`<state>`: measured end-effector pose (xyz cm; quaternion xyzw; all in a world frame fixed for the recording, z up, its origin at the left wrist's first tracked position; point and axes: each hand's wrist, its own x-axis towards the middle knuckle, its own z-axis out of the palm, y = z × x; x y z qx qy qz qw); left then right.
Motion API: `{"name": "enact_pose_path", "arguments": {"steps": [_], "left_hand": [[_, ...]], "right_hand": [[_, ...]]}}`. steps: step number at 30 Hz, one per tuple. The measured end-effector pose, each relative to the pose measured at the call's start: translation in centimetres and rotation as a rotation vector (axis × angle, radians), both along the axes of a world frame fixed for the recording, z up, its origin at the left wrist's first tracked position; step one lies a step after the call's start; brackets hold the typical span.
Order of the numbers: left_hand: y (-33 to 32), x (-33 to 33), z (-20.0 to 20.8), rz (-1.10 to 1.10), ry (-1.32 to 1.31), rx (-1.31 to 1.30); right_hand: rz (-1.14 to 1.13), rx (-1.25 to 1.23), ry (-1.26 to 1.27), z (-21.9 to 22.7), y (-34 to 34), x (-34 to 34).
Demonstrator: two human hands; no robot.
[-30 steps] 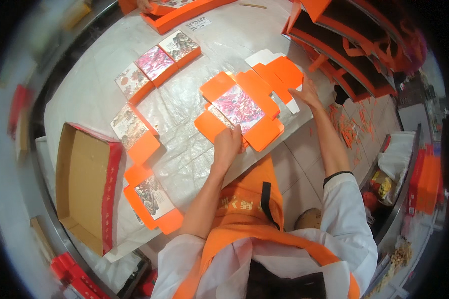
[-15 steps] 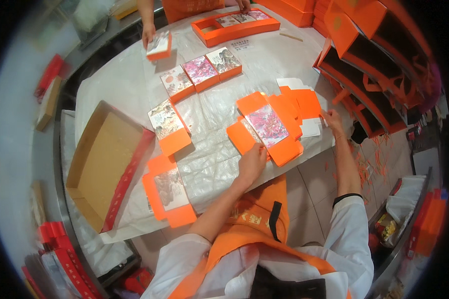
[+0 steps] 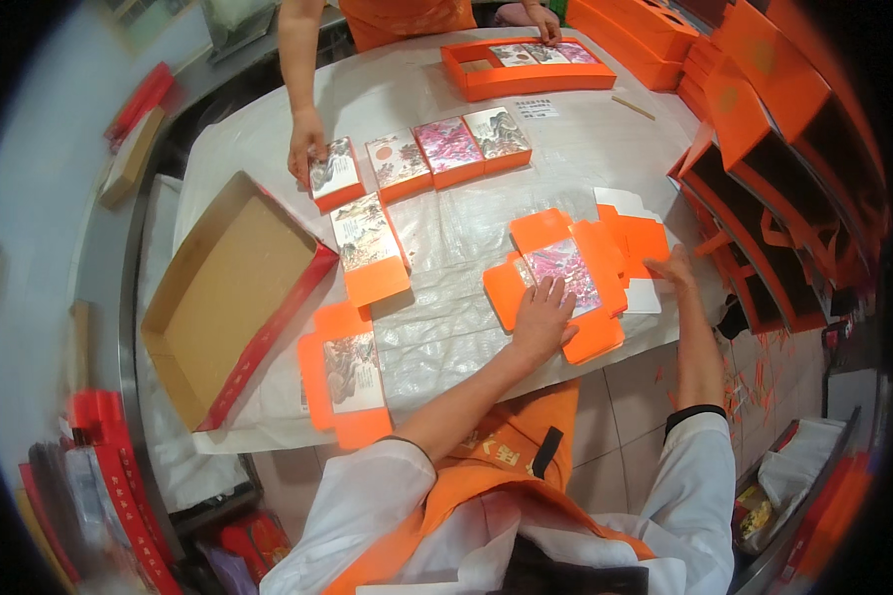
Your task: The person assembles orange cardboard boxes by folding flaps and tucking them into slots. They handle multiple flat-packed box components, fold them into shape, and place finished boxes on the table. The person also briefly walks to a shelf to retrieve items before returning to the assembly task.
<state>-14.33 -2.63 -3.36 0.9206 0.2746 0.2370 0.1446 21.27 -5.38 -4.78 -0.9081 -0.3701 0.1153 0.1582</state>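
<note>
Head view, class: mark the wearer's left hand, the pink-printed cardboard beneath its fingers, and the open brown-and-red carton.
Left hand point(image 3: 541, 325): head view, back of the hand.
Pink-printed cardboard point(image 3: 569, 264): head view, uncovered part of print.
Open carton point(image 3: 220, 297): head view, brown inner floor.

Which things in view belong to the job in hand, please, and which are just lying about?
Likely in use:
pink-printed carton, under left hand
orange carton, at right hand
small printed boxes

Likely lying about:
thin stick
orange floor scraps

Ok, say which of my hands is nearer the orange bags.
Right: your right hand is just left of the orange bags; your left hand is farther left, on the pink-patterned carton.
</note>
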Motion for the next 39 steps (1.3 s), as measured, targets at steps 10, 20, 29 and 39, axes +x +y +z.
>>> {"name": "enact_pose_path", "arguments": {"steps": [10, 20, 29, 39], "left_hand": [[-0.2, 0.2, -0.6, 0.002, 0.037, -0.019], [-1.0, -0.3, 2.8, -0.042, -0.077, -0.204], [-8.3, -7.0, 7.9, 0.023, -0.753, -1.170], [-8.9, -13.4, 10.1, -0.123, -0.743, -1.305]], "right_hand": [[-0.160, 0.318, 0.659, 3.5, -1.9, 0.2], [0.045, 0.731, 0.387, 19.6, -15.1, -15.2], [0.128, 0.846, 0.948, 12.7, -16.8, -29.5], [0.132, 0.735, 0.852, 12.6, -14.8, -32.4]]}}
